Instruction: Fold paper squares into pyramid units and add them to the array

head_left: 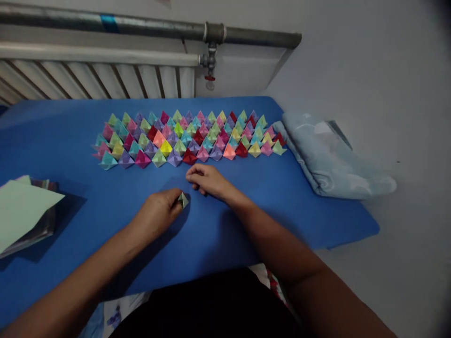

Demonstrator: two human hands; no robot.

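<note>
Paper stack [28,206]: it lies on the blue bench [66,141], at 9 o'clock from the folded piece; the pale green top sheet sends one corner toward 3 o'clock.
Radiator [98,77]: white, behind the bench, at 11 o'clock from the same piece.
Left hand [162,207]: the fingers are pinched together on the folded piece, at its 9 o'clock side.
Folded piece [183,200]: pale green paper, in the left hand, between this hand and the right one; one tip points to 12 o'clock, one lower corner to about 4 o'clock. The fingers hide the rest, so I cannot tell its long axis.
Paper rows [174,158]: many-coloured boat-like pieces, at 12 o'clock; their peaks point to 12, and the whole block is long from 9 to 3.
Right hand [207,180]: at 2 o'clock, just beside the nearest row; the fingers are curled, and I cannot tell if the fingertips meet.
Folded cloth [331,164]: pale blue, between 2 and 3 o'clock, its long axis going from 10 to 4.
</note>
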